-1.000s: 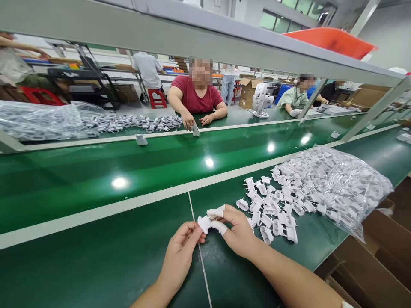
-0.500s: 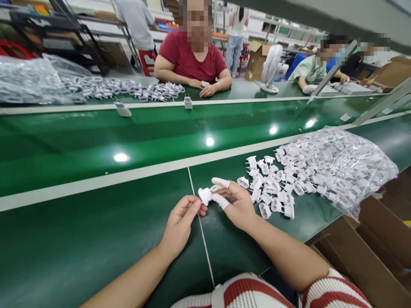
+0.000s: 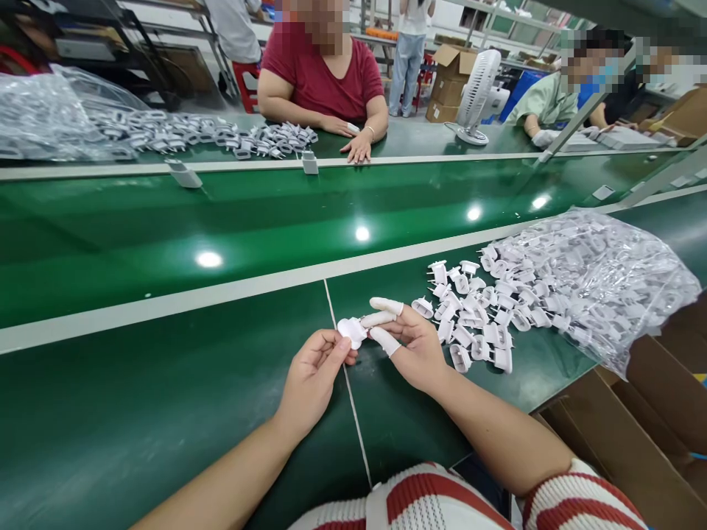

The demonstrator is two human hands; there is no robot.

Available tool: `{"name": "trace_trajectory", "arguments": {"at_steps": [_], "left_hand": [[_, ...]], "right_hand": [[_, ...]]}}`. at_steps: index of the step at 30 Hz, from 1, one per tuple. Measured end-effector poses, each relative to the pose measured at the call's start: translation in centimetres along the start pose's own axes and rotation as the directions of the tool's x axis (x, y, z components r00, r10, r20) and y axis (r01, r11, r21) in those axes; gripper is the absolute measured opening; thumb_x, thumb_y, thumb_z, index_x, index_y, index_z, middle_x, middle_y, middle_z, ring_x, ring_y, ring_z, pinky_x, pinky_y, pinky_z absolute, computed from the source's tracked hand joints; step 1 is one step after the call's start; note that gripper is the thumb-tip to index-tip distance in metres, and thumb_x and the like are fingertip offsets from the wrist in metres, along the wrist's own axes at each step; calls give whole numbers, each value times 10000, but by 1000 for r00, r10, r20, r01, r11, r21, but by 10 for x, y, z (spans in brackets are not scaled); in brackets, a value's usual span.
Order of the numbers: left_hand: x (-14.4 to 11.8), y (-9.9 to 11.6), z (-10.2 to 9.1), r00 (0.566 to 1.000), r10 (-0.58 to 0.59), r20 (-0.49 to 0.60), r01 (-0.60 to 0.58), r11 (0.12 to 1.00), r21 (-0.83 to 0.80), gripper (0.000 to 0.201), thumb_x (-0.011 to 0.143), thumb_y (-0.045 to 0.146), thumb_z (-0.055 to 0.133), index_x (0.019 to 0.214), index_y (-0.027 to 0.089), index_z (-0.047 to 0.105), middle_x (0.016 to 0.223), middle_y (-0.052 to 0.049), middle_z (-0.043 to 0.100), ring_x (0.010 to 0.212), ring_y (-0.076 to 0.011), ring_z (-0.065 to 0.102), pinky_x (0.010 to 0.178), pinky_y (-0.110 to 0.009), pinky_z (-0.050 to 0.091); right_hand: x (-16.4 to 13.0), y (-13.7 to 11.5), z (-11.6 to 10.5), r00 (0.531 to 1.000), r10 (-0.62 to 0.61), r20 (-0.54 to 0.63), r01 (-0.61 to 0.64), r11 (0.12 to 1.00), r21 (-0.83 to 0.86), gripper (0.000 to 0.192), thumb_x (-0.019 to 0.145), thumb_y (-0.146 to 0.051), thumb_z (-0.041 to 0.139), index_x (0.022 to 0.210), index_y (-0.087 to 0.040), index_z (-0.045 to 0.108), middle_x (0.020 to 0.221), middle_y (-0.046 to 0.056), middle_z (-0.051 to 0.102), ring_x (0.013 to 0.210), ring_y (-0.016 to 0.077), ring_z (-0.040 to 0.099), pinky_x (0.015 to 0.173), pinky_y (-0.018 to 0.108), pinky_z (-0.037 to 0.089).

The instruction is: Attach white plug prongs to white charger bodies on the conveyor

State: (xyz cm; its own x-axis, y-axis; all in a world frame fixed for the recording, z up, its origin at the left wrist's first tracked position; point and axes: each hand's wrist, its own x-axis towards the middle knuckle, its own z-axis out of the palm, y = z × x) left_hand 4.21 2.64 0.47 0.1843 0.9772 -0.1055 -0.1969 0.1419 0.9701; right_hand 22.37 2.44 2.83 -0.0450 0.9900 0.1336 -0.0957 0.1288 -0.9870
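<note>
A small white plug casing (image 3: pixel 352 333) with a rounded, lobed face is held over the table by my left hand (image 3: pixel 316 377), its thumb and fingers pinching the near side. My right hand (image 3: pixel 415 346) wears white finger cots on the thumb and two fingers. Its thumb and a fingertip close around the pin end of the casing, while the index finger lies stretched above. To the right of that hand spreads a loose pile of white plug casings (image 3: pixel 475 313), several with metal pins showing.
A clear plastic bag (image 3: pixel 624 280) of casings lies at right, above cardboard boxes (image 3: pixel 602 427). A green conveyor belt (image 3: pixel 276 228) runs beyond a pale rail. Across it sits a co-worker in a red shirt (image 3: pixel 325 81), near another pile (image 3: pixel 221 136) and a fan (image 3: pixel 479 96).
The casing has turned so its lobed face shows toward me. My right index finger has lifted off it. The co-worker opposite has spread one hand on the table edge; the view has tilted down slightly.
</note>
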Motion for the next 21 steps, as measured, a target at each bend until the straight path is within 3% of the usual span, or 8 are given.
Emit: {"name": "trace_trajectory", "arguments": {"at_steps": [7,13,17,21], "left_hand": [[-3,-1,-2,1000,22,-9,-22,1000,17,347,905,519,755,900,185,662,817,-23,706,747,-151,651,755,-260,543],[-1,-4,-4,989,108,-106,-105,994,35,294,948,474,718,887,194,651,781,3,675,750,-134,617,783,-244,500],[2,-6,-5,986,87,-139,-82,996,39,288,946,461,714,862,190,661,766,3,659,750,-137,593,774,-244,476],[3,-7,-5,990,49,-129,-47,999,23,289,922,461,734,848,190,665,758,5,650,752,-139,579,774,-245,470]], "right_hand": [[2,-2,3,999,36,-24,-34,997,72,430,858,-283,791,1273,-268,682,1052,28,798,984,192,770,986,401,609],[9,-8,-3,968,246,-54,-226,942,248,337,765,-409,871,1051,-246,802,1103,58,801,987,229,775,963,434,608],[11,-17,-10,938,333,96,-344,862,373,371,819,-440,825,1144,-263,788,1283,74,752,1112,236,745,1044,437,567],[11,-28,-15,891,348,291,-448,777,442,437,957,-539,631,1301,-283,714,1473,74,630,1229,250,696,1066,438,548]]}}
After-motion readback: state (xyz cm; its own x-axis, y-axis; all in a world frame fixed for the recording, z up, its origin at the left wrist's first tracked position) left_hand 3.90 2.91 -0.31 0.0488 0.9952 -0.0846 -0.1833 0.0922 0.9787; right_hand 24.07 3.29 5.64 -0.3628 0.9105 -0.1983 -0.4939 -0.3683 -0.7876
